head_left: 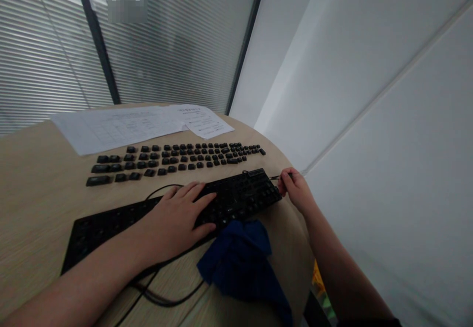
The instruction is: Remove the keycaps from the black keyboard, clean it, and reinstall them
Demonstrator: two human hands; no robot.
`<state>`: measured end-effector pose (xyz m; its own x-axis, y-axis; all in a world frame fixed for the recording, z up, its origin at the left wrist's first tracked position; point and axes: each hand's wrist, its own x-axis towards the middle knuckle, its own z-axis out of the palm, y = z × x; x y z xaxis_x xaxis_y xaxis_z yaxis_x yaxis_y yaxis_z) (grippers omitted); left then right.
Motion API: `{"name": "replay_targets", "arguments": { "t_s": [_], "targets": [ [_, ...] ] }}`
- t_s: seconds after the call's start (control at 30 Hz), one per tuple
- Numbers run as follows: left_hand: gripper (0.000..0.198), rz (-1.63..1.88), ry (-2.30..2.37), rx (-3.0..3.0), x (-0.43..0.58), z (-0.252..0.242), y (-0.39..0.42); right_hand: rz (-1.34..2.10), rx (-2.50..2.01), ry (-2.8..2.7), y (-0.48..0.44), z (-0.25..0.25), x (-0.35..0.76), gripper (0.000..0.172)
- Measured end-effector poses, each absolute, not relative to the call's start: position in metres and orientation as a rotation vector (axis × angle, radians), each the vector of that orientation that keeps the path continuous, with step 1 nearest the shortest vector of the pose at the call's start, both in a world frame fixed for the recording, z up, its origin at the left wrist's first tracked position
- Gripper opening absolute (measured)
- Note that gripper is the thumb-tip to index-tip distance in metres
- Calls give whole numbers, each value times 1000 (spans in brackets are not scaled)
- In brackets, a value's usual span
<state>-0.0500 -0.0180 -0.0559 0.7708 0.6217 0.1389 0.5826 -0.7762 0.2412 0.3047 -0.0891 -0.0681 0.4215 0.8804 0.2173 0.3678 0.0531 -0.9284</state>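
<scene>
A black keyboard [236, 194] lies aslant on the wooden table, with many keys gone from its left and middle part. My left hand [181, 218] rests flat on the middle of it, fingers spread. At the keyboard's right end, my right hand [293, 187] is closed around a wire keycap puller [274, 177], whose thin dark prongs reach to the keyboard's upper right corner. Behind the keyboard, several rows of loose black keycaps [185, 159] are laid out. A crumpled blue cloth [240, 263] lies against the keyboard's front edge.
Printed paper sheets [125, 125] cover part of the far table side. A black cable [166, 301] loops in front of the keyboard. The round table [25, 179] ends close to a white wall [388, 144] on the right. Window blinds [166, 46] stand behind.
</scene>
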Motion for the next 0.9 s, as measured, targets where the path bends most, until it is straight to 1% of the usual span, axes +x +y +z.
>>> {"name": "replay_targets", "arguments": {
  "t_s": [0.1, 0.23, 0.3, 0.43, 0.67, 0.77, 0.9],
  "targets": [
    [67, 317, 943, 2775, -51, -57, -18, 571, -1566, -1149, -87, -70, 307, 46],
    [83, 250, 944, 2790, -51, -57, -20, 775, -1506, -1262, -80, -56, 314, 44],
    [86, 219, 948, 2796, -50, -56, -20, 868, -1484, -1322, -75, -48, 318, 44],
    [85, 223, 948, 2786, -49, -54, -21, 963, -1501, -1361, -64, -40, 321, 42],
    [84, 180, 972, 2797, -47, -50, -22, 1044, -1546, -1336, -55, -42, 323, 36],
    [84, 158, 985, 2800, -46, -49, -22, 1045, -1564, -1377, -55, -45, 324, 37],
    [84, 148, 994, 2814, -46, -50, -21, 958, -1623, -1477, -59, -52, 323, 40]
  ]
}}
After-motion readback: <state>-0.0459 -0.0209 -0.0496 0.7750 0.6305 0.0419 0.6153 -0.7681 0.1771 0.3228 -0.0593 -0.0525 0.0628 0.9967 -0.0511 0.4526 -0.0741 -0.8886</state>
